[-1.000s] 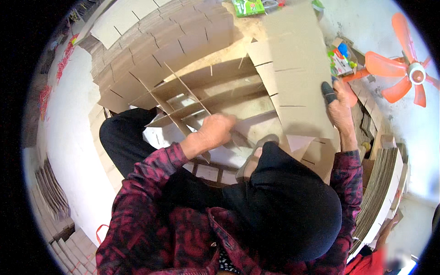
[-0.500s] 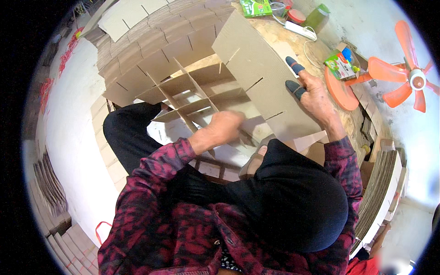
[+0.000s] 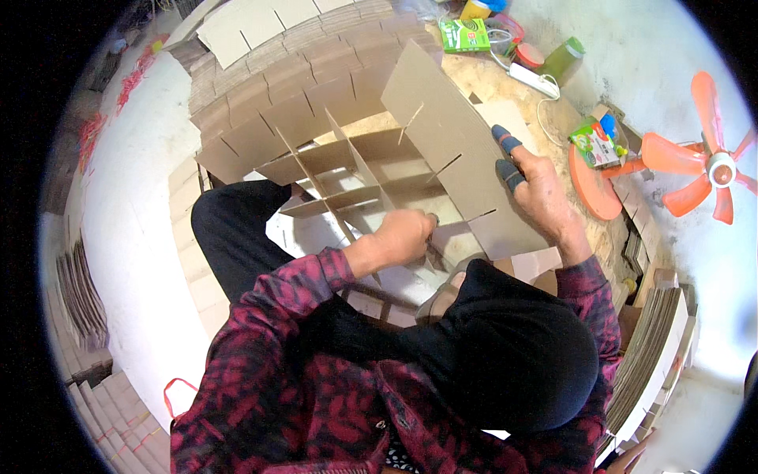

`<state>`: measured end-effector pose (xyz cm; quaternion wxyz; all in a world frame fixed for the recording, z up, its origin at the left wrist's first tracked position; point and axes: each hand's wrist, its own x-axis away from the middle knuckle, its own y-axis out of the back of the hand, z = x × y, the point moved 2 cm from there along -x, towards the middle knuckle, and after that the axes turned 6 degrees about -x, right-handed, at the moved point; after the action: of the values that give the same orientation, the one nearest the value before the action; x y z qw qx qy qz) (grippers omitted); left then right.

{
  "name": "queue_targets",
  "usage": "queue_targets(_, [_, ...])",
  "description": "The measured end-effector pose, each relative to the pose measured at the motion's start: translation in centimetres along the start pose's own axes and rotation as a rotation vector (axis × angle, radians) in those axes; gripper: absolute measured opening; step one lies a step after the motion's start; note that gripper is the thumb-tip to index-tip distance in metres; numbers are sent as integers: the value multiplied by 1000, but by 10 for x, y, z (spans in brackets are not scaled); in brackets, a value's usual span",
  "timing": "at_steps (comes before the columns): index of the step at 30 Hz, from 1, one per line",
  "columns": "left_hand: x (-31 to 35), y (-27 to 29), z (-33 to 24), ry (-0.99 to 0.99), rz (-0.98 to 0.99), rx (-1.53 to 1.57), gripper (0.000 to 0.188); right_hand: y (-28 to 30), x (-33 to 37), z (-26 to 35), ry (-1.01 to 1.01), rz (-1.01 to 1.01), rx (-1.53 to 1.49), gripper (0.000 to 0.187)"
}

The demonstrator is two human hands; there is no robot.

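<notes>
The right hand (image 3: pixel 545 189) grasps the outer edge of a slotted cardboard panel (image 3: pixel 442 130), tilted along the right side of a cardboard grid (image 3: pixel 391 154) (two of its fingers wear dark covers). The left hand (image 3: pixel 403 237) is curled over the grid's near side, hiding part of it; whether it pinches a strip is hard to tell. A black-clad knee (image 3: pixel 513 347) crowds the near right. Stacked cardboard (image 3: pixel 276 103) blocks the far side; beyond the panel lie a power strip (image 3: pixel 533 80) and an orange fan (image 3: pixel 720 170).
</notes>
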<state>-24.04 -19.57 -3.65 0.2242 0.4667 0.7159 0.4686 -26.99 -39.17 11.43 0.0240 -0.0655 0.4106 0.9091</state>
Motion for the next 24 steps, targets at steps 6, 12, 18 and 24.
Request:
queue_targets(6, [2,3,-3,-17,15,-9,27,-33,3,-32,-89,93,108,42])
queue_targets(12, [-2,3,-3,4,30,-28,29,-60,1,-50,-83,146,82,48])
queue_targets(18, [-6,10,-10,3,67,-48,26,-119,16,-67,-25,205,226,45])
queue_targets(24, [-1,8,5,14,25,-107,21,-67,46,-68,125,-153,162,16])
